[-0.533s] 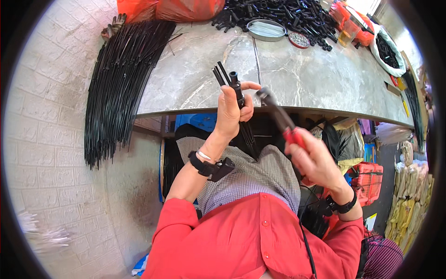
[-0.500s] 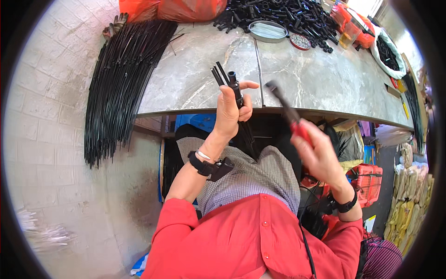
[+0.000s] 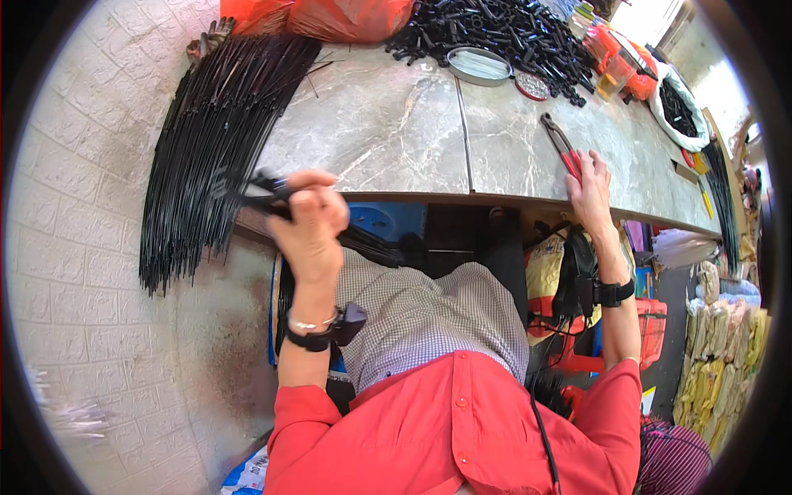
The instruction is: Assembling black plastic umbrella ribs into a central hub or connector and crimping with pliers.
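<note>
My left hand (image 3: 312, 216), smeared by motion, is closed around a bunch of thin black rods with a dark tubular fitting (image 3: 268, 191). The rods' upper ends overlap the hanging bundle of long black rods (image 3: 206, 148) at the left, and their lower lengths trail back under the table edge. Whether they touch the bundle, I cannot tell. At the right, red-handled pliers (image 3: 558, 142) lie on the table, jaws pointing away. My right hand (image 3: 591, 188) is at the handle ends, its fingers loosely spread and covering them.
A grey marble-patterned table (image 3: 388, 124) has a seam across it. Far back lie a heap of black tubular parts (image 3: 503, 33), a round tin of pale strips (image 3: 479, 66), a red-rimmed dish (image 3: 532, 87) and orange bags (image 3: 346, 18). A white sack (image 3: 678, 107) stands right; a brick-patterned wall (image 3: 74, 206) borders the left.
My left hand has swung left with the rods, toward the hanging bundle. My right hand has moved forward and right; the pliers, held in the air before, now lie on the table.
</note>
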Action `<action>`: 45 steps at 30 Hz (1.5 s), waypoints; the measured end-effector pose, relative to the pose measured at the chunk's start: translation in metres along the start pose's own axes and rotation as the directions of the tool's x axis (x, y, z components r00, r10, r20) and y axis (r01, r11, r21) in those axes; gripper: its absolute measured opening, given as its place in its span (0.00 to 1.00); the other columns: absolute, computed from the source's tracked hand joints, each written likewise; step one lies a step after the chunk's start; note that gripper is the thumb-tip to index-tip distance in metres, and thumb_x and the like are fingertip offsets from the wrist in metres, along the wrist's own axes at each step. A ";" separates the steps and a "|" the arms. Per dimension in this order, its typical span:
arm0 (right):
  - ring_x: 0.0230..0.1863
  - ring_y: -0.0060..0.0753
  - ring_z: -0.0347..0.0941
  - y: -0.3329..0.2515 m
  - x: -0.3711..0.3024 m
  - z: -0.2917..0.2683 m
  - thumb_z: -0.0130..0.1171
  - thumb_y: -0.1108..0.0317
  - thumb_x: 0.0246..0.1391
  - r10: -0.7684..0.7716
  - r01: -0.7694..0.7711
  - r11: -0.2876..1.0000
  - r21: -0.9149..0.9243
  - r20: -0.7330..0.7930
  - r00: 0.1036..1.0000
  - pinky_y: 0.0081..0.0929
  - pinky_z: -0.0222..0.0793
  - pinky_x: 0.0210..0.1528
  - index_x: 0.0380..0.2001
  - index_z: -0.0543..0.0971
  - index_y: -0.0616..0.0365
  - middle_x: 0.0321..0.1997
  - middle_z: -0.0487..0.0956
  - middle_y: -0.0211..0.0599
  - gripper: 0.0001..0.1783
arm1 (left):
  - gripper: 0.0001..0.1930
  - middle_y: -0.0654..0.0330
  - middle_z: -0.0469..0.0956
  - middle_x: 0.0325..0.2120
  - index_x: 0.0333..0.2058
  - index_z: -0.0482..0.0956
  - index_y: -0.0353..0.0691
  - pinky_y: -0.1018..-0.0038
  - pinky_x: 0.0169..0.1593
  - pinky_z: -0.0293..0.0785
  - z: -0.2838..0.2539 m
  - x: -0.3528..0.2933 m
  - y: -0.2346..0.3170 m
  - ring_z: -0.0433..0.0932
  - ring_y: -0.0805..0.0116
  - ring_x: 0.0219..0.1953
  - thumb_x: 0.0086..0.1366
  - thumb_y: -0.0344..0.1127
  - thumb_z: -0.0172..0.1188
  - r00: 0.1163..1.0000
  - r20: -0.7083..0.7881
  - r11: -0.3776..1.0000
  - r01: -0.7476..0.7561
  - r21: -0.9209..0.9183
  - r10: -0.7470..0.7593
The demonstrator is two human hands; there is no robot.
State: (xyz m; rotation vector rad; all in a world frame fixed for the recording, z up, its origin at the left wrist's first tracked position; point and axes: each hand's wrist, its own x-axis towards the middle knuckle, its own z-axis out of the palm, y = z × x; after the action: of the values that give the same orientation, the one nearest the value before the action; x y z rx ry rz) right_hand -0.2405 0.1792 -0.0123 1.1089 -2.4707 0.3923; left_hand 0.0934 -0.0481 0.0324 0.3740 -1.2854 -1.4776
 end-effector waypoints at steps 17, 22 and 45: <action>0.40 0.28 0.76 -0.020 -0.109 -0.057 0.66 0.65 0.48 -0.318 -0.552 0.412 0.725 0.682 0.658 0.24 0.73 0.43 0.59 0.63 0.62 0.47 0.75 0.42 0.37 | 0.22 0.71 0.54 0.08 0.22 0.64 0.43 0.82 0.17 0.47 -0.078 0.012 0.023 0.50 0.81 0.10 0.65 0.54 0.51 0.993 0.018 0.315 0.053 -0.948 -0.113; 0.29 0.20 0.69 -0.066 -0.099 -0.074 0.63 0.69 0.50 -0.333 -0.441 -0.414 0.796 0.319 0.888 0.18 0.70 0.29 0.60 0.61 0.61 0.47 0.72 0.36 0.35 | 0.22 0.71 0.53 0.09 0.20 0.62 0.45 0.82 0.17 0.47 -0.043 0.004 0.006 0.49 0.81 0.11 0.65 0.52 0.53 0.987 0.044 0.336 0.095 -0.937 -0.155; 0.14 0.17 0.67 -0.023 0.016 -0.124 0.53 0.64 0.58 0.072 -0.139 0.333 0.933 0.122 0.990 0.15 0.63 0.15 0.32 0.77 0.61 0.20 0.73 0.29 0.10 | 0.20 0.62 0.77 0.29 0.49 0.73 0.34 0.80 0.34 0.74 0.075 -0.119 -0.017 0.75 0.78 0.30 0.57 0.26 0.61 0.244 0.735 0.701 0.585 0.408 -0.633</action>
State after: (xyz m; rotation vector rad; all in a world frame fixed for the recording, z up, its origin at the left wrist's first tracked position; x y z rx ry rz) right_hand -0.2022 0.2051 0.1065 1.2960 -2.2570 2.0924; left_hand 0.0691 0.0870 -0.0011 0.1617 -2.1166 -2.5165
